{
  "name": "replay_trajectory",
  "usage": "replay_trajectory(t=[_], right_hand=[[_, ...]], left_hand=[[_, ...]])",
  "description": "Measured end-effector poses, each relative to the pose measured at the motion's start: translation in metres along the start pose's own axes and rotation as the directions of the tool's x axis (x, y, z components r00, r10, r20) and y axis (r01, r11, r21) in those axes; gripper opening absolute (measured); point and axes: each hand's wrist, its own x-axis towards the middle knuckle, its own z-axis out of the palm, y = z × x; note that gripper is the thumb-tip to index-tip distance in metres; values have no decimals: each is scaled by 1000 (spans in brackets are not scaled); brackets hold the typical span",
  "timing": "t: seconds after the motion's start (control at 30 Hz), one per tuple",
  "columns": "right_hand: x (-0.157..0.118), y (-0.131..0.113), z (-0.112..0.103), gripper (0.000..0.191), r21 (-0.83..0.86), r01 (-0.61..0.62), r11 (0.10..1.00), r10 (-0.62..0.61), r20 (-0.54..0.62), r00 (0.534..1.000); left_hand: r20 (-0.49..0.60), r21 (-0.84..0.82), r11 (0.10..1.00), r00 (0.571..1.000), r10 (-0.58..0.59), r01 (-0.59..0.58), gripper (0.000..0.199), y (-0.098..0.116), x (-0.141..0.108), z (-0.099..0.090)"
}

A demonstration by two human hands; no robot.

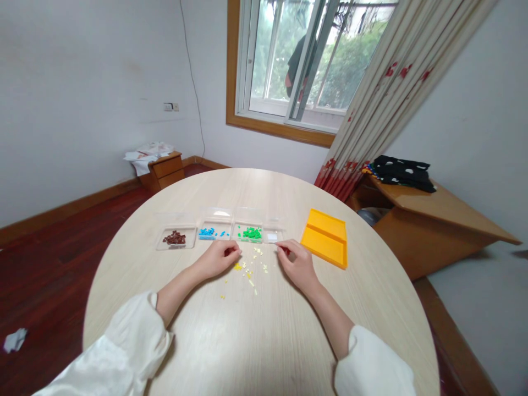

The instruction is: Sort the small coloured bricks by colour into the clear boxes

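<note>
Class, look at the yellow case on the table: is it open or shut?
Open. The yellow case lies spread out, the insides of both halves facing up.

On the round table [214, 341] I watch remotely, the green-piece box [237, 237] stands with the blue-piece box [223, 226] and brown-piece box [191, 237] to its left, a small clear box [272, 237] and yellow tray [328, 247] to its right. On its near side lie yellow pieces [238, 267] and pale pieces [265, 268], my curled left hand [218, 257] leftward, my curled right hand [299, 267] rightward, their grip indistinct.
</note>
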Motion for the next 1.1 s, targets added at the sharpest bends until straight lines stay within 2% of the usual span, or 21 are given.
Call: replay_trajectory(t=[0.1, 0.17, 0.23, 0.33, 0.47, 0.6, 0.73, 0.8, 0.87, 0.97, 1.1], right_hand=[[-8, -8, -12, 15, 74, -54, 996, 32, 273, 961], [-11, -10, -17, 16, 99, -102, 990, 56, 386, 921], [-11, -9, -20, 16, 100, -130, 987, 76, 419, 905], [-10, -4, -18, 11, 102, -126, 987, 72, 418, 905], [-9, 2, -11, 14, 74, -102, 992, 67, 375, 925], [-9, 6, -5, 15, 25, -74, 997, 65, 263, 963], [-3, 10, -1, 16, -39, -47, 998, 48, 18, 999], [2, 12, 0, 16, -76, -38, 996, 30, -105, 994], [7, 15, 1, 16, -103, -20, 994, 2, -173, 985], [13, 20, 3, 19, -124, 10, 992, -37, -213, 976], [17, 27, 7, 25, -128, 19, 992, -42, -182, 982]], left_hand=[[-1, -3, 1000, 1000, -1, 1, 28, 0, 0, 0], [1, -5, 1000, 1000, -5, 5, 27, 1, 0, 0], [0, -8, 1000, 1000, -8, 8, 27, 2, 0, 0], [-1, -9, 1000, 1000, -11, 11, 26, 3, 1, 0], [11, -3, 1000, 1000, -9, 9, 27, 2, 1, 0], [11, 3, 1000, 1000, -6, 6, 26, 2, 0, 0], [4, 4, 1000, 1000, -7, 7, 26, 3, 0, 0], [4, 4, 1000, 1000, -5, 5, 26, 3, 1, 0], [3, 7, 1000, 1000, -1, 1, 26, 2, 1, 0], [1, 14, 1000, 1000, -4, 4, 26, 2, 1, 0], [5, 12, 1000, 1000, -10, 10, 27, 2, 1, 0]])
